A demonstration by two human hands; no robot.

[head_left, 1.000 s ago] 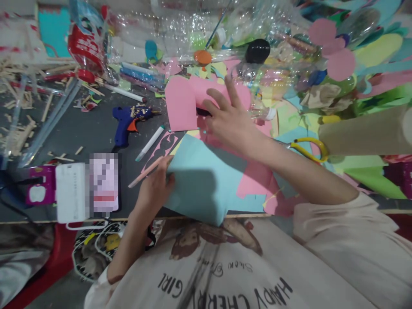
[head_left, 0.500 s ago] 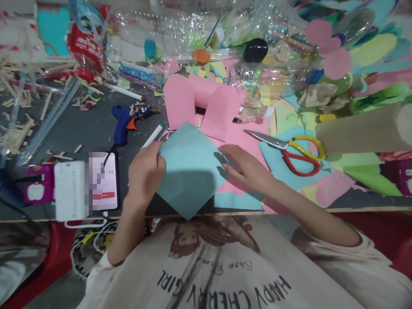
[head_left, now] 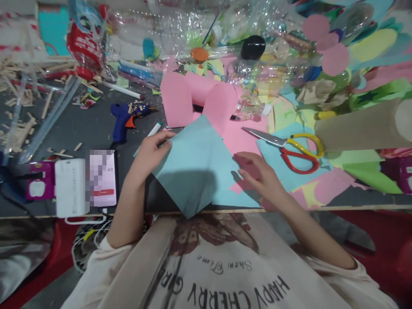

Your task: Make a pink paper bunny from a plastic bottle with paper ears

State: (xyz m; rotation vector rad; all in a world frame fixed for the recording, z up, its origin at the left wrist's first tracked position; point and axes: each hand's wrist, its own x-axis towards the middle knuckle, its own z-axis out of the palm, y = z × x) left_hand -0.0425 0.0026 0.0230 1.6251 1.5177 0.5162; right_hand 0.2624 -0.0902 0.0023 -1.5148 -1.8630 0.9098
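A square sheet of light blue paper [head_left: 193, 167] lies turned cornerwise in front of me, its lowest corner reaching past the table edge. At its left side is my left hand [head_left: 152, 152], thumb and fingers closed around the left corner, which they hide. My right hand [head_left: 259, 171] hovers just off the right corner, fingers apart and holding nothing. Directly behind the sheet stands a pink paper shape with rounded flaps [head_left: 177, 101]. Scissors with one yellow and one red handle [head_left: 283, 143] rest beyond my right hand, on more blue paper.
A blue glue gun [head_left: 120, 120] lies at left, with a phone [head_left: 104, 178] and white power bank [head_left: 71, 189] near the front edge. Clear plastic bottles [head_left: 251, 107] crowd the back. A cardboard tube [head_left: 357, 124] sits at right; wooden sticks [head_left: 24, 133] are scattered far left.
The blue sheet has turned, its top corner swinging right. My right hand has moved right, away from the sheet, and my left fingers have stretched out somewhat along its edge.
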